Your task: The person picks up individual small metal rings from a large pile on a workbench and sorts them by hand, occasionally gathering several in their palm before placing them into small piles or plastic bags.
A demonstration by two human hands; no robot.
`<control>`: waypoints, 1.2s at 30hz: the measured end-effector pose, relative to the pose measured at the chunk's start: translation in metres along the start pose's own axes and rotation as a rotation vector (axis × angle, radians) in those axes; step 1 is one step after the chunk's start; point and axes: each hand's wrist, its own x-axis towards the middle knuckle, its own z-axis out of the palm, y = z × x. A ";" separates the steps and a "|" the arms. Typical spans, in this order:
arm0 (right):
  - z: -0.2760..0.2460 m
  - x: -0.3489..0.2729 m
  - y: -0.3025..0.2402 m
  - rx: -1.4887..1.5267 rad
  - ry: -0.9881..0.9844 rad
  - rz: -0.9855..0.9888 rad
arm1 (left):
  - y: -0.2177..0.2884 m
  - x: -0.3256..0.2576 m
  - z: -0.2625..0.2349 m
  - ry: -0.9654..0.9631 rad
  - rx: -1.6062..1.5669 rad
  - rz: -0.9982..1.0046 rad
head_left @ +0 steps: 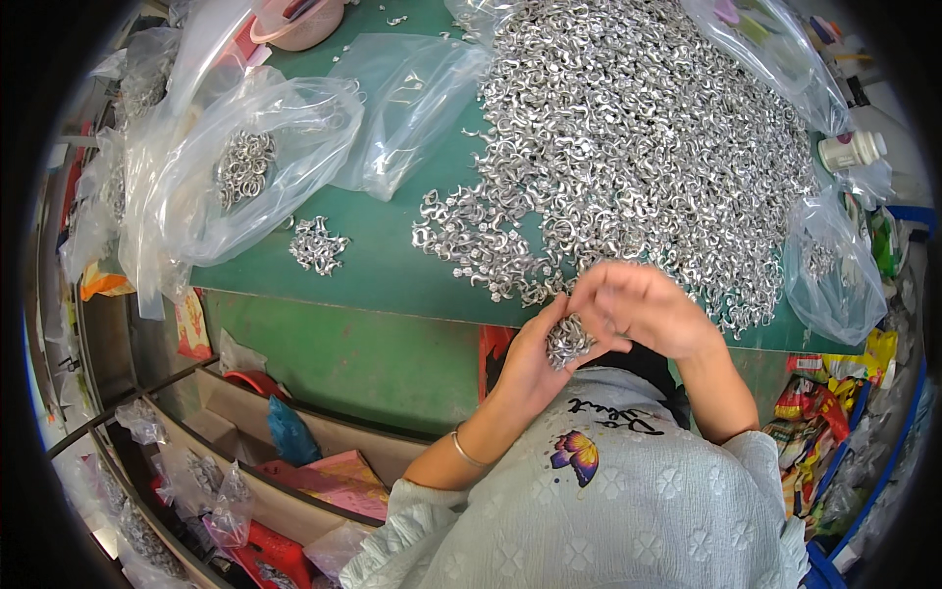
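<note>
My left hand [531,371] is cupped around a handful of small curved silver metal pieces [569,342], just off the near edge of the green table [392,257]. Over it comes my right hand [653,309], its fingers bent toward the left palm and smeared by motion. Whether anything is between those fingers does not show. Right beyond both hands spreads a large heap of the same shiny hook-like metal pieces [638,137], reaching close to the table's front edge. A small separate cluster of silver pieces [318,245] lies to the left.
On the left, a clear plastic bag [304,133] lies beside some metal rings [245,169]. Another clear bag [412,108] is flat behind it. A pink bowl [299,25] stands at the far left, a white bottle [852,150] at the right. An open drawer [235,412] sits below left.
</note>
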 end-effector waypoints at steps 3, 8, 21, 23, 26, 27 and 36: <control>0.008 -0.003 0.006 -0.956 -0.238 -0.410 | 0.004 -0.001 0.012 -0.133 -0.032 -0.046; 0.022 -0.015 0.004 -1.214 -0.222 -0.290 | 0.002 0.005 0.008 -0.242 -0.038 -0.093; -0.002 -0.047 0.026 -0.992 -0.575 -0.167 | -0.030 0.018 -0.026 -0.333 0.332 -0.298; -0.011 -0.054 0.043 -0.881 -0.582 -0.087 | -0.040 0.019 -0.034 -0.318 0.440 -0.341; -0.019 -0.064 0.057 -0.857 -0.567 -0.113 | -0.053 0.027 -0.046 -0.221 0.496 -0.422; -0.020 -0.067 0.061 -0.863 -0.560 -0.130 | -0.057 0.027 -0.049 -0.181 0.523 -0.445; -0.050 -0.094 0.086 -0.952 0.176 -0.037 | -0.063 0.015 -0.079 -0.180 0.281 -0.245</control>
